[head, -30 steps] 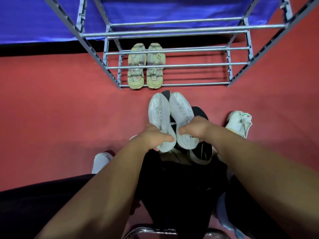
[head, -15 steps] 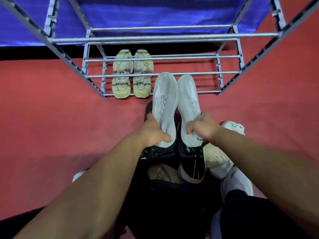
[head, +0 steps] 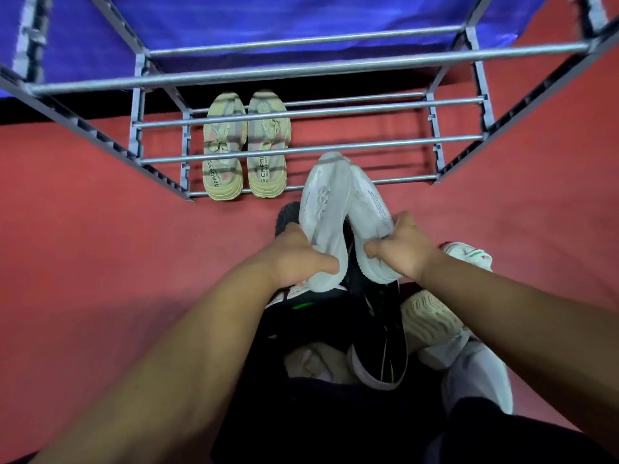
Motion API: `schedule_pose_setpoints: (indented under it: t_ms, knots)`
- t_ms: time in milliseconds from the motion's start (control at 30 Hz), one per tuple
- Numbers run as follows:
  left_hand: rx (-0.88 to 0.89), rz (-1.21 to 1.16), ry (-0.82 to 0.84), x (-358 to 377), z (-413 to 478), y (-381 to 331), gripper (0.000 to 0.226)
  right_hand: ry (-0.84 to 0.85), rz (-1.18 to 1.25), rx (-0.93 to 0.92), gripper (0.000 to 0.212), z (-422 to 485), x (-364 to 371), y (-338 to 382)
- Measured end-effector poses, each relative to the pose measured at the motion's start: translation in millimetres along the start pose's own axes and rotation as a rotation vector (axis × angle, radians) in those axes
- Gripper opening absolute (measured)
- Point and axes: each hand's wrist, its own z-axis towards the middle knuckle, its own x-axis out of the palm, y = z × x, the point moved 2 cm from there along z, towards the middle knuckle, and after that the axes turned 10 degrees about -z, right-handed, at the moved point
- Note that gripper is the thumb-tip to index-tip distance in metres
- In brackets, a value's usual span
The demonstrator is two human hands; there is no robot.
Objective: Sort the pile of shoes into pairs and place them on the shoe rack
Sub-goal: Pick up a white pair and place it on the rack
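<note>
Hands are both busy: the left hand (head: 298, 259) is gripping the heel end of one pale grey sneaker (head: 321, 209), fingers curled round it, and the right hand (head: 402, 252) is pinching the heel of the matching grey sneaker (head: 368, 209). Both shoes are pointing away from the person with their toes touching, and the left one is showing its sole. Their toes are overlapping the front rails of the metal shoe rack (head: 385, 142), just right of a beige pair (head: 246, 152) that's sitting side by side on the lowest tier. Under the hands, the rest of the pile is lying on the red floor (head: 100, 246): a black shoe with green accents (head: 385, 360), a cream-soled shoe (head: 432, 319) and a white sneaker (head: 469, 257) poking out past the right wrist.
</note>
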Motion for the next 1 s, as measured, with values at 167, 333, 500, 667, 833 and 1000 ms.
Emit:
schedule_pose_setpoints:
  t_ms: [167,333,500,667,833,1000]
  knots:
    - [0.092,-0.034,-0.145,-5.0,30.4,-28.5,0.066,-0.182,0.064,-0.085,0.060,12.9,-19.8,10.7]
    - [0.179,-0.053,-0.323,-16.3,62.8,-63.7,0.057,-0.312,0.008,-0.157,0.055,32.9,-46.3,32.0]
    - [0.265,0.134,-0.470,-14.7,89.6,-81.4,0.041,-0.358,-0.015,-0.254,0.019,61.0,-58.8,56.8]
    - [0.253,0.314,-0.485,-15.4,121.8,-78.4,0.048,-0.401,-0.010,-0.267,0.048,98.6,-50.3,74.7]
    - [0.245,0.320,-0.510,-14.1,132.3,-63.9,0.079,-0.217,-0.366,-0.145,0.057,125.7,-34.2,76.2]
    - [0.258,0.210,-0.508,-14.0,135.8,-55.1,0.081,-0.257,-0.354,-0.198,0.045,122.0,-34.8,75.2]
